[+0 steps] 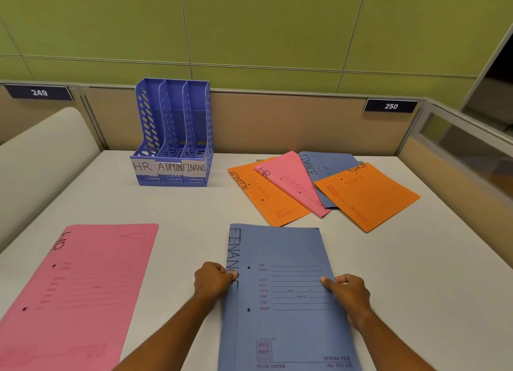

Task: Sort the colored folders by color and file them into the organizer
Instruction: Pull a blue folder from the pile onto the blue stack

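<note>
We are holding the blue FINANCE folder [280, 295] flat at the near edge of the bench [194, 209], its spine to our left and its lower end running out of view. Our left hand [213, 283] is pinching the spine edge, thumb on the cover and fingers curled under; our right hand [349, 294] is gripping the opposite long edge the same way.

To do this step well, we are judging that the folder should be lifted level by both edges, turned upright with the spine leading, and slid into the slot labelled for finance, the right-hand one of three in the blue organizer [173, 132] standing at the far edge of the bench, left of centre. Keeping both grips until the lower edge seats should stop the thin card from bowing or catching a divider.

A pink HR folder [80, 287] is lying at the near left corner, well apart from the one in hand. Toward the far right, a fanned pile [322, 187] is waiting: an orange ADMIN folder, a pink HR one, a blue FINANCE one and a second orange one, overlapping.

The label on the finance slot is cut off by the organizer's side, the slot floors are hard to make out, and we cannot tell whether further folders are lying beneath the pile. The small printed text is too fine to read.
</note>
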A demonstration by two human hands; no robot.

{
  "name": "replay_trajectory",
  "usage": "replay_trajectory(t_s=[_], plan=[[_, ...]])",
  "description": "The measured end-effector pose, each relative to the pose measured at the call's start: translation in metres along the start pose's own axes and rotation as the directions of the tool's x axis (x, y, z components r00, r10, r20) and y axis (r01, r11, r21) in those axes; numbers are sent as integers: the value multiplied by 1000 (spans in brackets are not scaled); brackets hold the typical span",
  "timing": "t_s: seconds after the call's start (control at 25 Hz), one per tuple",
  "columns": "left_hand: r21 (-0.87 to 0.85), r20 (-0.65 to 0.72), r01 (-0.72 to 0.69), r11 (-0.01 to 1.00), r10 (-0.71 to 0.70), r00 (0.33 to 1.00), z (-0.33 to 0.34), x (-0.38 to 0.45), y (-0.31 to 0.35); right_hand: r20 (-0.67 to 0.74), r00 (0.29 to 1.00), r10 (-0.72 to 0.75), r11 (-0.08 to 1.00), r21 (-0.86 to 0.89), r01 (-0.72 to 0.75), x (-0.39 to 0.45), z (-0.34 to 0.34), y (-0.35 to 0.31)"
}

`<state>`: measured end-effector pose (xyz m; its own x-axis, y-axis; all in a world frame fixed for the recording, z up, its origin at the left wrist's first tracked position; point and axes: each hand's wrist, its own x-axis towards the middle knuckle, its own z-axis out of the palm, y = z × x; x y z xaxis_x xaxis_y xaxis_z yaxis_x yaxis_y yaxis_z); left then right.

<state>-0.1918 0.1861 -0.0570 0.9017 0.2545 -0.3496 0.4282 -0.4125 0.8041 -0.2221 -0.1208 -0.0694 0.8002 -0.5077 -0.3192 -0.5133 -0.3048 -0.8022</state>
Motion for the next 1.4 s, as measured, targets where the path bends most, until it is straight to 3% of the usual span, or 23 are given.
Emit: replay_trajectory(t_s=[0.24, 0.56, 0.92, 1.2, 1.4], plan=[[77, -32, -40, 996, 42, 999, 7, 2, 12, -63, 994, -84, 988, -131, 75, 9, -3, -18], [259, -32, -142, 955, 156, 987, 16, 3, 16, -6, 992, -129, 939, -322, 120, 10, -4, -26], [556, 27, -323, 766, 372, 928, 12, -5, 11, 7, 974, -225, 886, -415, 208, -9, 2, -33], [657, 151, -429, 620, 450, 880, 19, -8, 26, 85, 930, -357, 687, -651, 323, -19, 7, -47], [697, 194, -495, 519, 528, 827, 33, -6, 47, 78, 899, -431, 607, -712, 353, -20, 0, -53]])
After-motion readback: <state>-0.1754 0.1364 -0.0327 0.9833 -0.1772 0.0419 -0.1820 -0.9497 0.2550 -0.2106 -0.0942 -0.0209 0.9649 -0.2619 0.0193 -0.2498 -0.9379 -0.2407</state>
